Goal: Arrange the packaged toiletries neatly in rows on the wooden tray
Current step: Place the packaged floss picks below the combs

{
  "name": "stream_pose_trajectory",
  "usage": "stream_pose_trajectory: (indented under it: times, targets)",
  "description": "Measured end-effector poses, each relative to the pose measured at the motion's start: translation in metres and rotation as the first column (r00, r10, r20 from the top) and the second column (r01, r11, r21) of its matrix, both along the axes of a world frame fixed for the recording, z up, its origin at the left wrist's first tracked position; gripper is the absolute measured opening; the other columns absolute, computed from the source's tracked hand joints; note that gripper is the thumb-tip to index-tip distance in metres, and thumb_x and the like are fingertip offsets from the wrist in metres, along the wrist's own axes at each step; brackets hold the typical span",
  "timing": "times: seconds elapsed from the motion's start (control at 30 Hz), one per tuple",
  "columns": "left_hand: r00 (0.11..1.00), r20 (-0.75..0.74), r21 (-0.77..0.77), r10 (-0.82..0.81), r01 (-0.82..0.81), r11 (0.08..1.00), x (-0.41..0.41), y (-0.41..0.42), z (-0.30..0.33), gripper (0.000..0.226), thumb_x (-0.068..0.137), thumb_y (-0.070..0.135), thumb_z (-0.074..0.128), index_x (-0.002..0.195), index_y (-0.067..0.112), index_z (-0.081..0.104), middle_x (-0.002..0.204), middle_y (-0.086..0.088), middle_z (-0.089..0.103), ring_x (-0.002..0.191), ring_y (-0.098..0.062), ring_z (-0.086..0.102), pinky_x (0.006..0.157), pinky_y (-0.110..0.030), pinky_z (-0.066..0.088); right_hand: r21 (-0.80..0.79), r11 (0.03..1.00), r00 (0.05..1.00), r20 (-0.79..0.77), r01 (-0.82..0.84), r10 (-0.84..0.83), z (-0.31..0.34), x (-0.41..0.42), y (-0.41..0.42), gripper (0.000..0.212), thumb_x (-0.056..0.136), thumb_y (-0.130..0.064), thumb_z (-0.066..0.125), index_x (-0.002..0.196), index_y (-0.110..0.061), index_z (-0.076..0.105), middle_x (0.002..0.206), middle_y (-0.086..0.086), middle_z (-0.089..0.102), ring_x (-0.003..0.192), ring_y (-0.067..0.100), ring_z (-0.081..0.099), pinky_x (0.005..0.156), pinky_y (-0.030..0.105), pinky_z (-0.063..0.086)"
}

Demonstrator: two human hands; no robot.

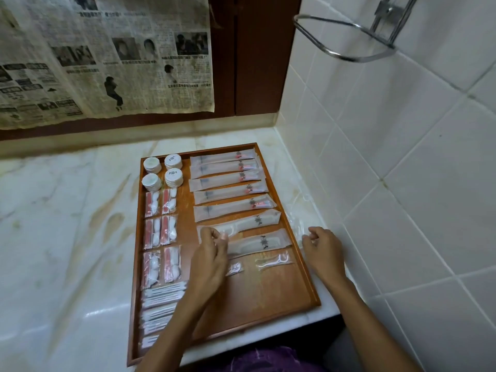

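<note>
The wooden tray (308, 288) lies on a marble counter. Its right column holds several long toothbrush packets (222, 181) in a row, with two comb packets (264, 241) below them. Round white soaps (173, 161), red-and-white cotton packets (160, 232) and cotton-swab packs (161, 294) fill the left side. Two small floss-pick packets (273, 260) lie lower down. My left hand (212, 253) pinches the left end of the upper comb packet (257, 220). My right hand (323, 248) sits at the tray's right rim, fingers curled against a pile of clear packets (296, 216); a grip is not visible.
A tiled wall (402, 157) rises close on the right, with a metal ring holder (346, 56) overhead. Newspaper (107, 57) covers the dark wooden back panel. The marble counter (67, 210) extends left of the tray. The tray's lower right part is bare wood.
</note>
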State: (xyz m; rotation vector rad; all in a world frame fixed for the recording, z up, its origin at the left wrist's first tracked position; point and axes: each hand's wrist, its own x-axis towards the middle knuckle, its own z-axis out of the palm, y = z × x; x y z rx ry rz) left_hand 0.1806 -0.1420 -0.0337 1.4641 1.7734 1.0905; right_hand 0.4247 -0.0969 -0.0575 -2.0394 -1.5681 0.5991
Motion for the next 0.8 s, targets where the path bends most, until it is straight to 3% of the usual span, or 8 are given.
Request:
stream_pose_trajectory:
  times: [0.1, 0.23, 0.37, 0.47, 0.53, 0.63, 0.7, 0.8]
  targets:
    - [0.997, 0.011, -0.083, -0.081, 0.082, 0.993, 0.004, -0.003, -0.005, 0.016, 0.099, 0.036, 0.046, 0.092, 0.023, 0.040, 0.063, 0.007, 0.052, 0.055, -0.008, 0.051, 0.057, -0.037, 0.043, -0.024, 0.999, 0.999, 0.029, -0.034, 0.034, -0.001, 0.001, 0.016, 0.029, 0.090, -0.027, 0.065, 0.111, -0.007, 0.068, 0.100, 0.008, 0.069, 0.087, 0.023, 0.064, 0.072, 0.027, 0.049]
    - [0.990, 0.043, -0.141, -0.136, 0.140, 0.980, 0.002, -0.006, -0.009, 0.015, 0.098, 0.020, 0.055, 0.084, 0.026, 0.051, 0.066, 0.018, 0.061, 0.058, -0.001, 0.057, 0.059, -0.034, 0.045, -0.028, 0.999, 0.999, 0.041, -0.025, 0.026, -0.003, -0.002, 0.028, 0.013, 0.088, -0.023, 0.068, 0.080, -0.013, 0.066, 0.076, 0.000, 0.067, 0.063, 0.009, 0.057, 0.051, 0.018, 0.039]
    - [0.990, 0.108, -0.187, -0.089, 0.108, 0.976, 0.001, -0.007, -0.005, 0.016, 0.094, 0.019, 0.061, 0.079, 0.023, 0.059, 0.063, 0.012, 0.064, 0.054, -0.001, 0.057, 0.055, -0.026, 0.039, 0.042, 0.996, 0.974, -0.216, 0.081, -0.070, 0.005, -0.003, 0.028, 0.018, 0.088, -0.016, 0.065, 0.070, -0.016, 0.066, 0.062, -0.008, 0.063, 0.057, 0.009, 0.059, 0.051, 0.017, 0.045]
    - [0.979, 0.200, -0.223, -0.029, 0.074, 0.972, 0.004, -0.002, 0.003, 0.017, 0.092, 0.018, 0.064, 0.075, 0.015, 0.064, 0.062, -0.005, 0.068, 0.054, -0.013, 0.061, 0.056, -0.032, 0.044, -0.029, 0.983, 0.848, -0.502, 0.182, -0.171, 0.015, 0.002, 0.027, 0.014, 0.089, -0.018, 0.067, 0.076, -0.016, 0.072, 0.064, -0.009, 0.066, 0.058, 0.007, 0.060, 0.058, 0.020, 0.048]
    - [0.968, 0.250, -0.233, -0.036, 0.096, 0.968, 0.007, 0.001, 0.009, 0.019, 0.091, 0.015, 0.065, 0.073, 0.008, 0.067, 0.066, -0.011, 0.069, 0.059, -0.023, 0.065, 0.059, -0.041, 0.049, -0.145, 0.973, 0.688, -0.688, 0.180, -0.231, 0.022, 0.006, 0.024, 0.005, 0.087, -0.014, 0.069, 0.086, -0.014, 0.073, 0.064, -0.004, 0.065, 0.058, 0.008, 0.056, 0.057, 0.023, 0.048]
    - [0.977, 0.186, -0.221, -0.103, 0.144, 0.964, 0.009, 0.004, 0.017, 0.018, 0.088, 0.014, 0.070, 0.070, 0.012, 0.073, 0.066, -0.003, 0.070, 0.059, -0.014, 0.065, 0.057, -0.025, 0.051, -0.281, 0.958, 0.414, -0.866, 0.060, -0.281, 0.029, 0.010, 0.019, 0.030, 0.082, -0.003, 0.072, 0.106, -0.020, 0.067, 0.074, 0.005, 0.070, 0.060, 0.014, 0.061, 0.063, 0.031, 0.054]
    - [0.979, 0.175, -0.246, -0.107, 0.148, 0.958, 0.009, 0.004, 0.019, 0.015, 0.082, 0.014, 0.075, 0.068, 0.017, 0.075, 0.065, 0.000, 0.070, 0.056, -0.007, 0.063, 0.054, -0.017, 0.048, -0.307, 0.952, 0.390, -0.878, -0.014, -0.277, 0.031, 0.011, 0.013, 0.037, 0.082, -0.003, 0.072, 0.111, -0.023, 0.062, 0.080, 0.009, 0.073, 0.062, 0.017, 0.065, 0.064, 0.033, 0.055]
    - [0.974, 0.202, -0.306, -0.098, 0.158, 0.939, 0.008, 0.001, 0.019, 0.011, 0.075, 0.017, 0.082, 0.066, 0.019, 0.075, 0.063, -0.003, 0.071, 0.059, -0.019, 0.068, 0.059, -0.031, 0.055, -0.306, 0.951, 0.423, -0.868, -0.046, -0.259, 0.033, 0.011, 0.003, 0.038, 0.083, -0.004, 0.071, 0.115, -0.021, 0.059, 0.085, 0.012, 0.074, 0.066, 0.019, 0.068, 0.060, 0.031, 0.056]
